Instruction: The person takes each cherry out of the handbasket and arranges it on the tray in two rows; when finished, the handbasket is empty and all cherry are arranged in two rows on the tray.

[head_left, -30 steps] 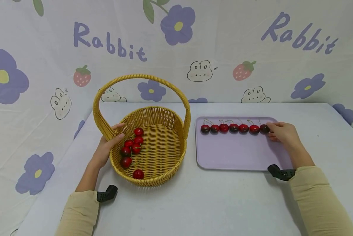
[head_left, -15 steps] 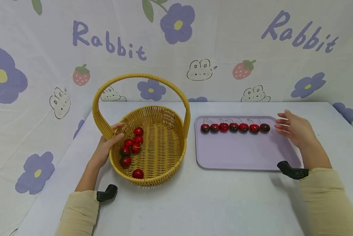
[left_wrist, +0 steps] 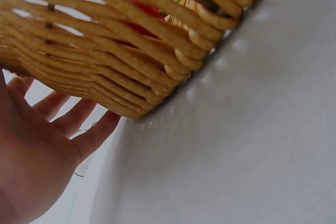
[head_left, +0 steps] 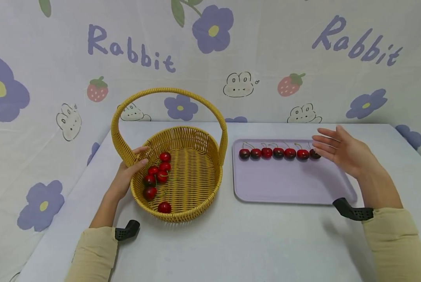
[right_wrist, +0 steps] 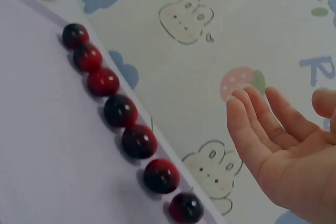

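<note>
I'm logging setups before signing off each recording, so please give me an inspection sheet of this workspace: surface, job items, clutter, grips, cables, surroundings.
Surface: white tabletop, bearing a wicker basket and a purple tray.
Job items: seven loose cherries in the basket, mostly toward its left side; seven more cherries in a row along the tray's far edge.
Clutter: nothing seen.
Grips: left grip holds the basket's left side by the handle base; right grip hovers at the tray's right end, fingers extended, holding nothing.
Cables: nothing seen.
Surroundings: white backdrop with flower, strawberry and rabbit prints; beige sleeves, a black device at each wrist.
</note>
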Available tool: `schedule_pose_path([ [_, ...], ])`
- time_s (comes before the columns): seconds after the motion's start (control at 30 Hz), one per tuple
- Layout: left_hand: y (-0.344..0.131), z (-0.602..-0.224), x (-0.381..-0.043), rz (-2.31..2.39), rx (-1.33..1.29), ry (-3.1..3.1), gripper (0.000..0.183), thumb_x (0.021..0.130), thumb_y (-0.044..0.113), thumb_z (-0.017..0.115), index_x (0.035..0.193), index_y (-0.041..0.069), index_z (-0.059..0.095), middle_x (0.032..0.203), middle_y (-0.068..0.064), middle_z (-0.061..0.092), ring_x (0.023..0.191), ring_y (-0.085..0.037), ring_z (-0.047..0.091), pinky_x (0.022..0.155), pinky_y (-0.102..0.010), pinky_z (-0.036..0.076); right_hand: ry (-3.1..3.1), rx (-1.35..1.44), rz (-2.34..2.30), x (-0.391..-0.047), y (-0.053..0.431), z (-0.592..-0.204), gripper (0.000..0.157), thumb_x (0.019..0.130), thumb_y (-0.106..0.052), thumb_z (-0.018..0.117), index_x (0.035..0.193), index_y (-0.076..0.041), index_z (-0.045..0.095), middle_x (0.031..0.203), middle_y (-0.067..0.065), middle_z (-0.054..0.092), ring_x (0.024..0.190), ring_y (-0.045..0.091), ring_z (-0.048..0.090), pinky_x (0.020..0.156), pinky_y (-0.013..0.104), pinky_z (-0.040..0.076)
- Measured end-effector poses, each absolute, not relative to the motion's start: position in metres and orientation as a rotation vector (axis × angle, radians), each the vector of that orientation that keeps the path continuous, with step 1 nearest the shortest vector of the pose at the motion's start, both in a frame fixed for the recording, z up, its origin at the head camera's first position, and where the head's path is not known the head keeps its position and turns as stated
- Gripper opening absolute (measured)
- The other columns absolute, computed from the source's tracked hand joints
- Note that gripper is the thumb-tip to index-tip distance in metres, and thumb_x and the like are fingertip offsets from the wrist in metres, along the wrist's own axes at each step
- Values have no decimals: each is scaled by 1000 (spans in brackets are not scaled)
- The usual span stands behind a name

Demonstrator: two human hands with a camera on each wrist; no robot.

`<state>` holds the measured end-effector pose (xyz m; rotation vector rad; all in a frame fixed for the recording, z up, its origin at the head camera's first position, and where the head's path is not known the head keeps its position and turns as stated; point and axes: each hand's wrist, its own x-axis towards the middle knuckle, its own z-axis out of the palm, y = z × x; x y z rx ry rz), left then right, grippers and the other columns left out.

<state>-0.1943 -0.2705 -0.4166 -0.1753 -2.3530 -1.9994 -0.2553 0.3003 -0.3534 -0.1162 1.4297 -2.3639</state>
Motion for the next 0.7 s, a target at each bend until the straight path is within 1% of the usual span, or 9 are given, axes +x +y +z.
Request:
schedule_pose_path([
  [0.27, -272, -417, -195, -1995, -176, -2354, 53, 97, 26, 51, 142, 3, 36, 146, -17, 35, 132, -35, 34, 106, -54, 27, 1356, -412, -2206, -249, 270, -343, 42, 105, -27, 31, 120, -6, 64, 119, 11, 62, 109, 23, 60, 92, 33, 47],
  [0.47, -272, -417, -195, -2000, -175, -2351, 52, 97, 25, 51, 142, 3, 36, 146, -17, 34, 132, -34, 34, 106, -53, 26, 1431, -482, -2088, -244, 246, -332, 41, 106, -26, 30, 120, -8, 64, 117, 10, 63, 108, 24, 61, 93, 32, 46],
  [0.7, -272, -415, -195, -1999, -177, -2349, 52, 97, 25, 52, 142, 4, 37, 148, -15, 33, 134, -34, 33, 107, -53, 24, 1451, -573, -1997, -238, 218, -325, 42, 106, -21, 27, 120, -6, 64, 113, 13, 64, 104, 25, 63, 92, 35, 47],
])
